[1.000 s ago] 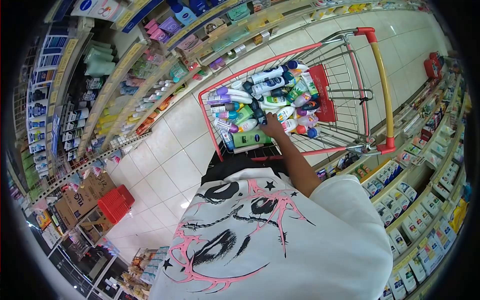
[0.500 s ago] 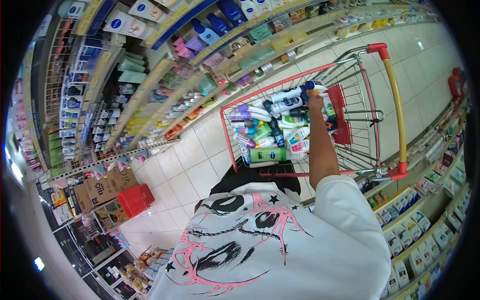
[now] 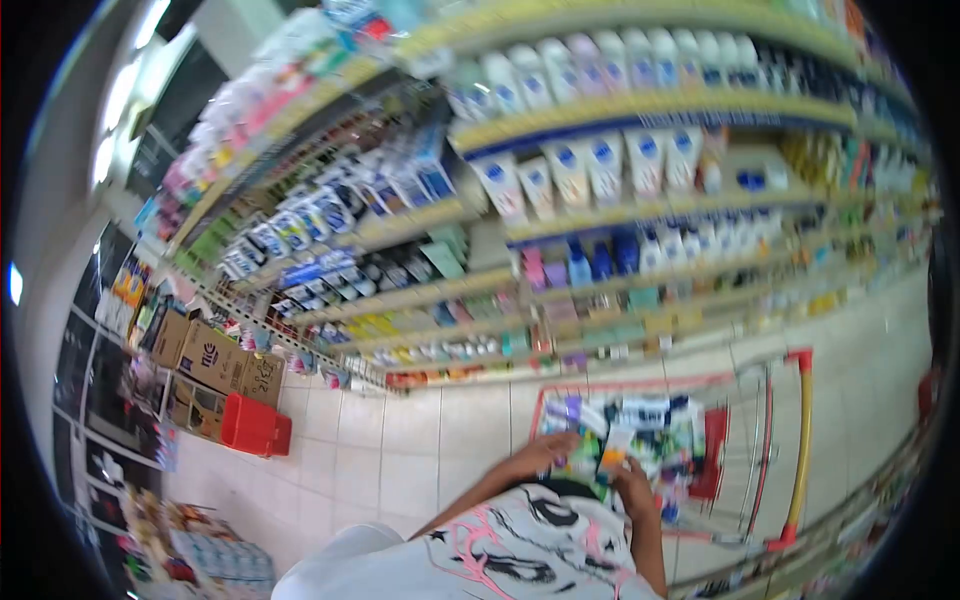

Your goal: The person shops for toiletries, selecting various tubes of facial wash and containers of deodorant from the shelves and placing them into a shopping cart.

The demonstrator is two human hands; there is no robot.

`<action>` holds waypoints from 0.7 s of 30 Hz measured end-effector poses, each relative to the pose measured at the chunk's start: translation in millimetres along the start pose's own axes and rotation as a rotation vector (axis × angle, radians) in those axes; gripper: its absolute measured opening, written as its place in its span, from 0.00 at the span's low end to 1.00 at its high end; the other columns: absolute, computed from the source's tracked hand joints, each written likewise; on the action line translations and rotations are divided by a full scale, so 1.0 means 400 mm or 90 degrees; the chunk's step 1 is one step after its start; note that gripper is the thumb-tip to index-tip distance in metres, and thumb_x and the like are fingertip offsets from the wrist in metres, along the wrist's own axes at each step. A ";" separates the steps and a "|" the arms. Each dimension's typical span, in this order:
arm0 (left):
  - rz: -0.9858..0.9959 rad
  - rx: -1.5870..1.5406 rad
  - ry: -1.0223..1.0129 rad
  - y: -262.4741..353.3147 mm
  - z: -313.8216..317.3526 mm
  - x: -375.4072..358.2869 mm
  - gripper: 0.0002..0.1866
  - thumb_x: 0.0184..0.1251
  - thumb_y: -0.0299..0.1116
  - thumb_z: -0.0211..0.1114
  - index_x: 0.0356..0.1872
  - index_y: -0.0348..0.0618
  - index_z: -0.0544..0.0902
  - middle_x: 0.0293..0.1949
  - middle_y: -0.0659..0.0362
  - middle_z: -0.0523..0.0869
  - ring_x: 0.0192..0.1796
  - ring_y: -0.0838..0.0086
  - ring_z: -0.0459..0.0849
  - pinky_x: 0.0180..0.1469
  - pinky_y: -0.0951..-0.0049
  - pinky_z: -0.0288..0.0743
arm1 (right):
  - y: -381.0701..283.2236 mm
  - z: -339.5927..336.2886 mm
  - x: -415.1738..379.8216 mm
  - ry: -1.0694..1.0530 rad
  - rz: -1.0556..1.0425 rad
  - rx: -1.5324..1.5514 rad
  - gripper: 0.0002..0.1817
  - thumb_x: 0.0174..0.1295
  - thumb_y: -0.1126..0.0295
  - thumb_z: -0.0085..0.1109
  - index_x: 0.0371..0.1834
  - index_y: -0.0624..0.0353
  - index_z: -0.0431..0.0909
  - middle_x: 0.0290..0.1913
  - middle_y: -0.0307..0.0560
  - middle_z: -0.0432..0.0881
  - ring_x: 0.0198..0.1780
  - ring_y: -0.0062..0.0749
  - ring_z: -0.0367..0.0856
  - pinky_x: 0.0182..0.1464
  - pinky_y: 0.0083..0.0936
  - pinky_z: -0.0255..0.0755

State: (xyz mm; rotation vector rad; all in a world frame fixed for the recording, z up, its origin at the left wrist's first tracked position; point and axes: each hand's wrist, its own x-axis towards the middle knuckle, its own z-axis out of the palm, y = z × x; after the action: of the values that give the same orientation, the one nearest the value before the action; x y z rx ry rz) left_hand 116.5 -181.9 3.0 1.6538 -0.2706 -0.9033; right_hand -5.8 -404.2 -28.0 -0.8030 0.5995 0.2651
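Observation:
My right hand [image 3: 632, 484] is over the near side of the shopping cart [image 3: 797, 450], closed on a white and orange bottle [image 3: 615, 447]. To its left, my left hand [image 3: 553, 452] reaches over the cart's left end, its fingers stretched out and nothing seen in them. Beneath and beyond both hands lies a heap of bottles and tubes [image 3: 655, 415] in white, blue, green and purple. Motion blur hides the small details of the bottles.
Shelves [image 3: 650, 215] of tubes and bottles rise beyond the cart. A red basket [image 3: 255, 425] stands on the floor at left beside cardboard boxes [image 3: 215, 357]. Another shelf edge [image 3: 800, 560] runs along the lower right.
The view has swung up toward the shelves, so the cart sits lower. My left hand has come into view. My right hand has drawn back nearer my body, now holding the white and orange bottle.

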 end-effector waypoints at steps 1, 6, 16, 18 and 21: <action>0.061 0.026 -0.056 0.040 0.023 0.017 0.23 0.72 0.43 0.60 0.61 0.38 0.75 0.50 0.55 0.82 0.51 0.71 0.79 0.57 0.69 0.72 | -0.046 0.041 -0.029 -0.050 -0.032 -0.061 0.21 0.59 0.69 0.62 0.56 0.55 0.71 0.47 0.41 0.81 0.47 0.27 0.79 0.46 0.27 0.72; 0.200 0.041 -0.053 0.085 0.063 0.065 0.21 0.71 0.40 0.62 0.57 0.36 0.74 0.46 0.57 0.82 0.47 0.76 0.79 0.49 0.72 0.73 | -0.218 0.182 -0.036 -0.130 -0.189 -0.327 0.14 0.53 0.77 0.68 0.42 0.58 0.75 0.40 0.40 0.82 0.42 0.24 0.79 0.45 0.24 0.73; 0.226 -0.078 0.041 0.198 -0.204 -0.089 0.18 0.73 0.28 0.58 0.59 0.33 0.71 0.51 0.56 0.80 0.52 0.77 0.80 0.54 0.75 0.74 | -0.315 0.520 0.084 -0.173 -0.399 -0.667 0.21 0.56 0.64 0.72 0.49 0.62 0.77 0.36 0.43 0.82 0.36 0.21 0.79 0.37 0.22 0.73; 0.223 -0.078 0.025 0.216 -0.242 -0.078 0.19 0.72 0.27 0.58 0.61 0.34 0.70 0.51 0.56 0.80 0.53 0.77 0.79 0.55 0.74 0.74 | -0.331 0.593 0.082 -0.134 -0.368 -0.643 0.26 0.55 0.61 0.72 0.55 0.59 0.77 0.33 0.43 0.83 0.32 0.24 0.78 0.36 0.23 0.73; 0.347 -0.130 0.083 0.278 -0.327 -0.033 0.23 0.71 0.29 0.60 0.64 0.38 0.69 0.51 0.59 0.80 0.53 0.76 0.78 0.55 0.74 0.73 | -0.493 0.709 0.038 -0.044 -0.532 -0.665 0.22 0.53 0.62 0.72 0.50 0.58 0.80 0.31 0.40 0.82 0.30 0.21 0.77 0.34 0.22 0.72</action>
State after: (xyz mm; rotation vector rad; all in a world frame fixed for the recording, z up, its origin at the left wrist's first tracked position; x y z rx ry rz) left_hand 228.2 -111.5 113.2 1.3433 -0.4932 -0.3955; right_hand 206.5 -327.1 233.6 -1.9577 -0.0315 -0.2026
